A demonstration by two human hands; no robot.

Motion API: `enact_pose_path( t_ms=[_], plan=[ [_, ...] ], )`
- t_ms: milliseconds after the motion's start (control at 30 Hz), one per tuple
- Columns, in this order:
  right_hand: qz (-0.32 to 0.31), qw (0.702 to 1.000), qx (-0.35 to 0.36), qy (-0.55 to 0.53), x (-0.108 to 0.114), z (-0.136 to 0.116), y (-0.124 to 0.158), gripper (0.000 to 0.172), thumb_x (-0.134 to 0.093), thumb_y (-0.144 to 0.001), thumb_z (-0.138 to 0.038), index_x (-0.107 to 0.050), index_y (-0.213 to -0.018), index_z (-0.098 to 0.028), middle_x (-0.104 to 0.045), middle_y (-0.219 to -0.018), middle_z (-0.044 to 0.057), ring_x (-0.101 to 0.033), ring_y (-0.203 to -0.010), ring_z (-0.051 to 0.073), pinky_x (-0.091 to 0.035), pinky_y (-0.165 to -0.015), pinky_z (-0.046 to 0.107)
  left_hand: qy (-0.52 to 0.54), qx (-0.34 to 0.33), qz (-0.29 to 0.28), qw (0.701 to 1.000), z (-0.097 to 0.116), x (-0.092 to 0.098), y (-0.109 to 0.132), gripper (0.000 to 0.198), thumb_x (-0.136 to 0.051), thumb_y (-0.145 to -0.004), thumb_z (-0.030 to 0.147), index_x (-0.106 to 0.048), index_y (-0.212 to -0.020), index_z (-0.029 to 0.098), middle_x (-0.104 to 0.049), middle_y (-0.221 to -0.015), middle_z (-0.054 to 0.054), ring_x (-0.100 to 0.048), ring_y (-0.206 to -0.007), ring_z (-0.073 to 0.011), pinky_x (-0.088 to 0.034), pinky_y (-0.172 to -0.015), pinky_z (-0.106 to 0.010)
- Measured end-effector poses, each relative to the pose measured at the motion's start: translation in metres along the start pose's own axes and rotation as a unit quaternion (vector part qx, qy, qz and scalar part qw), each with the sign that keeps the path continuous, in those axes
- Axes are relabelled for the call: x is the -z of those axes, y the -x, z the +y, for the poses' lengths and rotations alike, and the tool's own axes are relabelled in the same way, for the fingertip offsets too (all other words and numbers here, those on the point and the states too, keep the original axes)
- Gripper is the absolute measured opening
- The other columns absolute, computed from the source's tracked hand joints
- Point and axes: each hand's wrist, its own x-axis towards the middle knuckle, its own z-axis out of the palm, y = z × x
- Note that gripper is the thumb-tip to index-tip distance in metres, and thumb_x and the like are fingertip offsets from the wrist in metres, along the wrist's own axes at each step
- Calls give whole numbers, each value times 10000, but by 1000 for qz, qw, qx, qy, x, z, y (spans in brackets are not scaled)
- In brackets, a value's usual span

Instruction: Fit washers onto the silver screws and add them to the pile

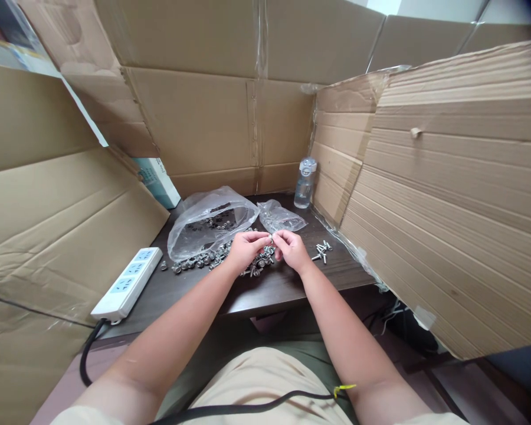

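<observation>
Black cord, one, lying across the person's lap; yellow tie, one, fastened on it. Table, one, dark-topped. Power strip, one, white, three blue socket panels showing, at the table's left side. Left hand, one, thumb and fingertips pinching a small metal piece. Right hand, one, pinching the same piece from the other side; the two hands' fingertips meet at it, above the front of the pile. Metal piece, one, its shape mostly hidden by the fingers. Pile of metal fasteners, one, pieces too many and too overlapped to count. Loose fastener, one, just left of the pile. Screws, one small cluster, right of the right hand, exact count unclear. Clear plastic bags, two: large bag, open toward the pile, small dark and metal parts inside, uncounted; small bag, beside it. Bottle, one, transparent, upright. Box, one, white and teal. Cardboard walls, on three sides.
</observation>
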Motion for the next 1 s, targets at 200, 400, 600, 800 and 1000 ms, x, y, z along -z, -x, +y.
enact_pose_path(
  t_ms=[200, 400, 600, 800, 1000],
  plan=[
    [-4, 1000, 9, 3, 0, -2, 2, 290, -595, -861, -453, -591, -776, -176, -510, -470, -50, -476, -405, 103, -389, -452, 228, 1, 1, -4, 1000, 0, 1, 0, 304, -835, -603, 338, -776, -810, 124, -691, -623, -41, -492, -483, -85, -376, -465, -219],
    [-9, 1000, 2, -9, 1, -1, 2, 253, -636, -828, -426, -588, -869, -180, -542, -507, -50, -504, -411, 111, -415, -446, 233, -2, 2, -5, 1000, 1, 1, 0, 310, -838, -602, 344, -775, -807, 120, -674, -614, -37, -495, -490, -87, -367, -457, -213],
    [-5, 1000, -4, -15, 1, -1, 1, 258, -648, -812, -425, -590, -871, -181, -574, -550, -37, -529, -417, 114, -437, -443, 237, -6, 0, -4, 1000, 3, 0, 1, 311, -836, -603, 345, -776, -809, 119, -682, -634, -39, -489, -492, -82, -381, -469, -218],
    [-3, 1000, -8, -20, 1, -1, 1, 251, -659, -803, -414, -591, -872, -182, -571, -539, -41, -527, -416, 115, -438, -441, 240, -11, -2, 0, 1000, 2, 0, 1, 305, -838, -598, 343, -778, -806, 128, -690, -635, -42, -501, -500, -90, -387, -477, -223],
    [1, 999, -18, -38, 0, -5, 2, 288, -673, -770, -432, -596, -866, -172, -580, -577, -34, -533, -414, 105, -439, -432, 234, -19, -4, -5, 1000, 3, 1, 1, 317, -839, -600, 353, -784, -816, 128, -691, -627, -42, -499, -497, -93, -407, -499, -235]
  ],
)
